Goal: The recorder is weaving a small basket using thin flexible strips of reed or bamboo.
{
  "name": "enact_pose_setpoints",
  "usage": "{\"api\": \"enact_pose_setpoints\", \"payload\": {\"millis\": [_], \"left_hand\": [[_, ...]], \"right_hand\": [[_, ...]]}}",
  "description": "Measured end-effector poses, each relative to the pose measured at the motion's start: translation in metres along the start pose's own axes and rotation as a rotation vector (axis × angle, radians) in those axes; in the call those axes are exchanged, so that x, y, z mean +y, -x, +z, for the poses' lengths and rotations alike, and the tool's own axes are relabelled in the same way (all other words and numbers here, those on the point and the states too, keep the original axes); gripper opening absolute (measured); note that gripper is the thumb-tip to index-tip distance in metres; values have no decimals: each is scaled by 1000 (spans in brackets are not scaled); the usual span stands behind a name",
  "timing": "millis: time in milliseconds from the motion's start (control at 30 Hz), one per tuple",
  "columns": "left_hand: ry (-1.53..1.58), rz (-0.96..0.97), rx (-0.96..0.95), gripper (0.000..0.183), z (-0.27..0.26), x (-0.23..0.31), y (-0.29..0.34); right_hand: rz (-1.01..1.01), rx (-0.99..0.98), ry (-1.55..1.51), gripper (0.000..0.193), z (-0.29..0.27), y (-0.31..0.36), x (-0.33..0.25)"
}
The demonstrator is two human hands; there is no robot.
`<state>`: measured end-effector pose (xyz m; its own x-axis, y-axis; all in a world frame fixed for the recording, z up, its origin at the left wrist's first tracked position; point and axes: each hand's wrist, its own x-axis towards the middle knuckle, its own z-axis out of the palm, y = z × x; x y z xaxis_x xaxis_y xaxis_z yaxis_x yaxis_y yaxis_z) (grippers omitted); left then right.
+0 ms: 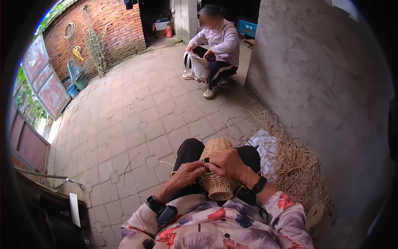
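A tan woven straw basket [217, 145], narrow and rounded with a round mouth at its near end, rests across my lap between my dark-trousered knees. Both hands meet over a dark gap in its middle. My left hand [188, 173] is closed in a pinch at the gap's left side, and a loose straw cord [167, 163] sticks out beside it. My right hand [228, 163] lies over the basket's right side, its bent fingers closed on the weave at the gap. The fingertips nearly touch; exactly what lies between them is partly hidden.
A large tangled heap of straw cord [296, 170] lies at my right by the grey wall [319, 83], with a white sack [264, 147] under it. Ahead, a person [217, 41] squats holding pale cloth [200, 66]. A metal gate [45, 76] stands at left.
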<state>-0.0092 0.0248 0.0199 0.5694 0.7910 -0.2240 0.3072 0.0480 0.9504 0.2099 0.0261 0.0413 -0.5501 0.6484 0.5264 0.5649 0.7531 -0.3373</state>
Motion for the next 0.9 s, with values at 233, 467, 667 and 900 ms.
{"api": "enact_pose_setpoints", "payload": {"millis": [233, 467, 667, 900], "left_hand": [[-509, 340, -84, 25, 23, 38, -17], [-437, 454, 34, 19, 29, 42, -14], [-445, 424, 224, 10, 32, 42, -8], [-393, 289, 244, 10, 32, 36, -11]], "right_hand": [[212, 220, -35, 28, 3, 53, 13], [343, 177, -40, 25, -10, 59, 13], [319, 443, -234, 18, 3, 69, 23], [897, 810, -231, 20, 5, 150, 92]]}}
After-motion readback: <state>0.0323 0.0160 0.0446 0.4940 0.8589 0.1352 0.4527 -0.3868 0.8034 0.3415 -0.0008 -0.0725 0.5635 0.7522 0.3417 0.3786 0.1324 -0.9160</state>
